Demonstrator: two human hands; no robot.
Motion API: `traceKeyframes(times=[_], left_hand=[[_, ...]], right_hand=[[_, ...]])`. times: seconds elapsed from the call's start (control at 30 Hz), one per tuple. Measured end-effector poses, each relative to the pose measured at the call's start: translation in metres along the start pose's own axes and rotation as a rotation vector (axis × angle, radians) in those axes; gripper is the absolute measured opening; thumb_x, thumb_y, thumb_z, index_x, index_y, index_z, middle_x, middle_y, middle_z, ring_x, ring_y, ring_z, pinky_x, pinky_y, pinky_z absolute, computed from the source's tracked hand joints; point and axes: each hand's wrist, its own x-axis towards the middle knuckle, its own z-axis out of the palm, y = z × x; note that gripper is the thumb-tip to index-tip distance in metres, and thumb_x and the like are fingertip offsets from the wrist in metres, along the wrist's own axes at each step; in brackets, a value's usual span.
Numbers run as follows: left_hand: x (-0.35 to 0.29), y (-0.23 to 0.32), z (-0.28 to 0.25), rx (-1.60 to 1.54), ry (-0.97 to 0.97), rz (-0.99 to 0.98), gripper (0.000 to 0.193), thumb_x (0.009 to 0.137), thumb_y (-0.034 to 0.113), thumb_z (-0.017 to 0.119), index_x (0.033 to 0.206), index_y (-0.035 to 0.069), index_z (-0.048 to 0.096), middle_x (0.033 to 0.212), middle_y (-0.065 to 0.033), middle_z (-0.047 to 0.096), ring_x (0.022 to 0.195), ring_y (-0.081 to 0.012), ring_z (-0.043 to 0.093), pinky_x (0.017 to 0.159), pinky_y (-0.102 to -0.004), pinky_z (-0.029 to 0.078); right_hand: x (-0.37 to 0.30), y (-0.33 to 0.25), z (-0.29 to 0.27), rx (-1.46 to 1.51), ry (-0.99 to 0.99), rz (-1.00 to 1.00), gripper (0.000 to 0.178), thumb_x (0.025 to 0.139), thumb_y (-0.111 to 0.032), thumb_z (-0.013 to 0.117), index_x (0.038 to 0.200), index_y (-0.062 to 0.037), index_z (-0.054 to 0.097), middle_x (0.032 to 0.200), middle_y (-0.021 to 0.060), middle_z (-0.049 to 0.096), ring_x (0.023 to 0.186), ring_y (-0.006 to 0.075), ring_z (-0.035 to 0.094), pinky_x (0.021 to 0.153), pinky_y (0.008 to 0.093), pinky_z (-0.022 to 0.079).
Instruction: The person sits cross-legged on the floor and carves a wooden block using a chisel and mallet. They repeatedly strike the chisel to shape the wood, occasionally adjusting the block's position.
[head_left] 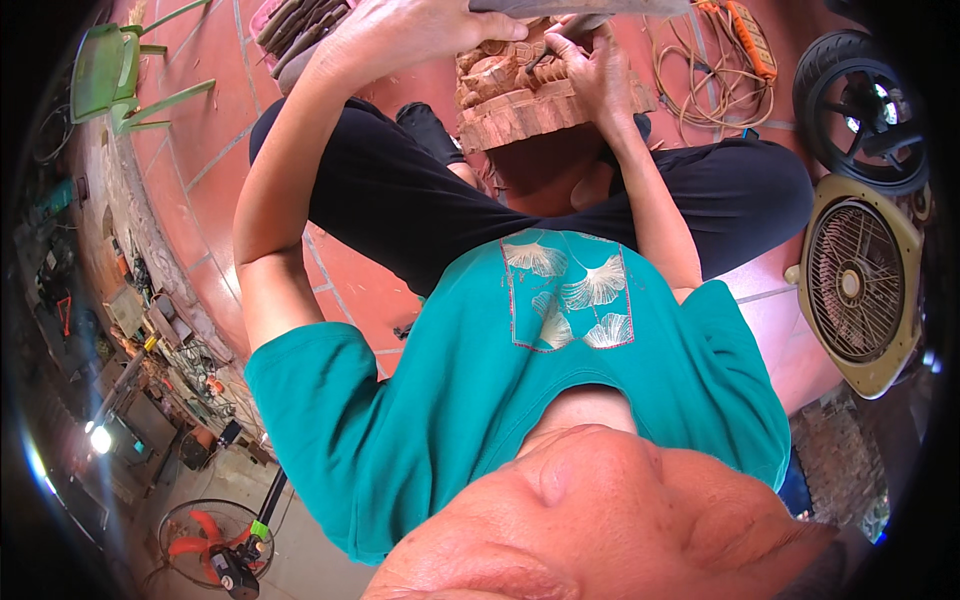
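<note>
carving (510, 90): raw reddish wood, rough, matt | chisel (575, 28): dull metal | floor (215, 150): smooth terracotta tile

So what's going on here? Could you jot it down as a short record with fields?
Setting: red tiled floor, person seated cross-legged
Work piece: carved wood block at the knees
Left hand: resting on top of the block
Right hand: holding a chisel against the carving
Nearby: box fan and tyre on the right, orange cable beyond, green chair on the left
</note>
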Motion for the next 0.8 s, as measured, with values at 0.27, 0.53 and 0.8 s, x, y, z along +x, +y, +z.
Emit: traceKeyframes(times=[0.27, 0.53, 0.8], left_hand=[[0.004, 0.008, -0.003, 0.017, -0.087, -0.051, 0.072, 0.087, 0.014, 0.076, 0.153, 0.010, 0.047, 0.127, -0.0246, 0.068, 0.118, -0.0336, 0.068, 0.101, -0.0397, 0.050], [-0.005, 0.002, 0.002, -0.122, 0.072, 0.057, 0.070, 0.088, 0.018, 0.077, 0.152, 0.008, 0.049, 0.131, -0.0236, 0.067, 0.120, -0.0322, 0.067, 0.103, -0.0390, 0.049], [-0.003, -0.010, 0.011, -0.062, 0.055, 0.127, 0.073, 0.086, 0.020, 0.079, 0.152, 0.008, 0.049, 0.132, -0.0246, 0.065, 0.120, -0.0345, 0.066, 0.103, -0.0392, 0.049]], right_hand=[[0.001, -0.006, -0.002, -0.107, -0.020, -0.032, 0.019, 0.096, -0.011, 0.075, 0.109, -0.0022, 0.064, 0.095, 0.0036, 0.073, 0.088, 0.0111, 0.070, 0.080, 0.0288, 0.057], [-0.004, -0.015, -0.002, 0.112, -0.037, 0.025, 0.023, 0.096, -0.005, 0.073, 0.116, -0.0021, 0.062, 0.100, 0.0043, 0.072, 0.093, 0.0115, 0.070, 0.084, 0.0277, 0.058], [-0.006, -0.017, 0.000, -0.050, -0.032, -0.035, 0.022, 0.094, -0.010, 0.075, 0.111, -0.0023, 0.063, 0.096, 0.0073, 0.074, 0.091, 0.0170, 0.074, 0.081, 0.0313, 0.058]])
